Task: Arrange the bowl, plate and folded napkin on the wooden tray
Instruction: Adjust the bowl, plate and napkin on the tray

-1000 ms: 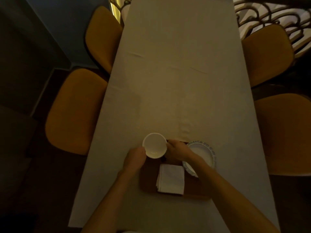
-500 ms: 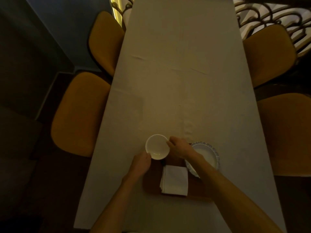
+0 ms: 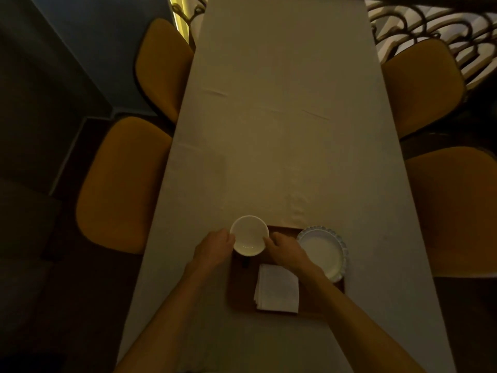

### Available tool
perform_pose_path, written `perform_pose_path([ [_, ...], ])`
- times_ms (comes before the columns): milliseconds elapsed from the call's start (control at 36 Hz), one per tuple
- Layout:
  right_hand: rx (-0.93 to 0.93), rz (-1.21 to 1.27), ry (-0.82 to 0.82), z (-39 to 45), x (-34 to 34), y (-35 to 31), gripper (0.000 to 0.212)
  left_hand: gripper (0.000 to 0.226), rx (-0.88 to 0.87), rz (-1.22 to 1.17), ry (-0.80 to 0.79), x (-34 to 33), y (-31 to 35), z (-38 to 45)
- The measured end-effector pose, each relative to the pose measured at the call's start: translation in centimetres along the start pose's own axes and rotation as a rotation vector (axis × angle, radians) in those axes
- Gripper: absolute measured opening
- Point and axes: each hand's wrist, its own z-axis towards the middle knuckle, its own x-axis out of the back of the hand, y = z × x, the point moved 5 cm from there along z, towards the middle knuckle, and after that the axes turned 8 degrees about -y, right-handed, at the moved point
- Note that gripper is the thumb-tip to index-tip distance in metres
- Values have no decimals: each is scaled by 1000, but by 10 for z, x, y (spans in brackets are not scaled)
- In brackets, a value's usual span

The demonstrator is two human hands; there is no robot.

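Both hands, left hand (image 3: 215,247) and right hand (image 3: 285,247), pinched the bowl (image 3: 249,235) by its rim, seemingly lowered since a moment before toward the wooden tray's (image 3: 242,289) upper-left corner, plate (image 3: 321,253) and folded napkin (image 3: 277,288) already aboard.

Head view, steeply down over table (image 3: 290,130)

Between the fingers (image 3: 230,239) of both hands sits a plain white bowl (image 3: 249,235), and just right of the fingers lies a white plate (image 3: 322,253) with a scalloped, bluish rim. Below the fingers a plain white napkin (image 3: 277,288) lies on a dark reddish-brown tray (image 3: 239,286). The counter (image 3: 282,130) wears a pale beige cloth, and the chairs (image 3: 121,184) beside it are mustard yellow.
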Motion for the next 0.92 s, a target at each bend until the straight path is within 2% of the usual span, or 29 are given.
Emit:
perform_pose_path([
  [167,40,-103,-12,2,0,-10,44,31,-20,79,-65,6,7,4],
  [389,16,-77,5,1,-1,-7,38,22,-37,46,-14,3,5,1],
  [639,-7,-107,38,2,3,-7,41,38,-102,15,-35,5,-2,6],
  [750,20,-153,6,1,5,-13,38,37,-130,25,-62,6,0,7],
  [917,1,-99,33,-6,-2,-7,42,29,-126,-1,2,12,2,9],
])
